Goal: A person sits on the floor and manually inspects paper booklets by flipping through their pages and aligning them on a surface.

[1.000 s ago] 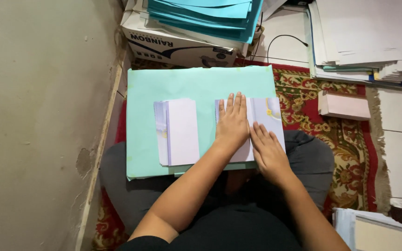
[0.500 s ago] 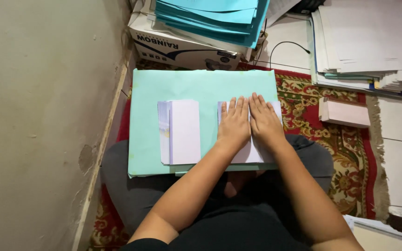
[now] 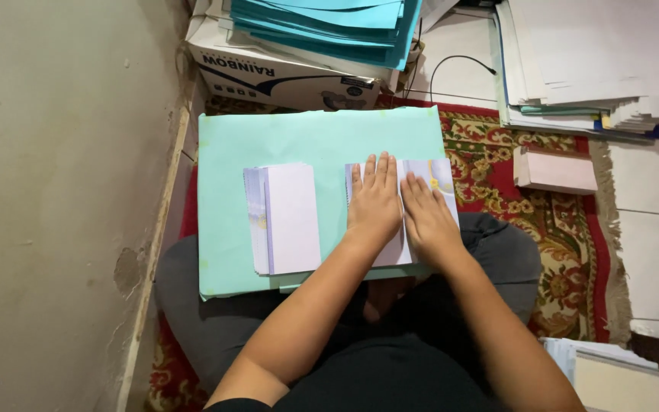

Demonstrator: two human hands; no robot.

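A folded white paper [image 3: 421,210] lies on the right half of a pale green sheet [image 3: 306,137] spread over the person's lap. The left hand [image 3: 375,206] and right hand [image 3: 427,221] rest flat on it side by side, fingers straight, pressing rather than gripping. The paper looks thin, light and easily creased, best lifted by an edge. Left of it, apart, sits a stack of folded white papers [image 3: 287,219]. Beyond lie a cardboard box [image 3: 284,76], blue-green sheets [image 3: 322,23], a patterned red rug [image 3: 558,221] and white paper piles [image 3: 596,53].

Turquoise sheet stack [image 3: 306,137] on lap carries two white leaflet piles [image 3: 287,217].
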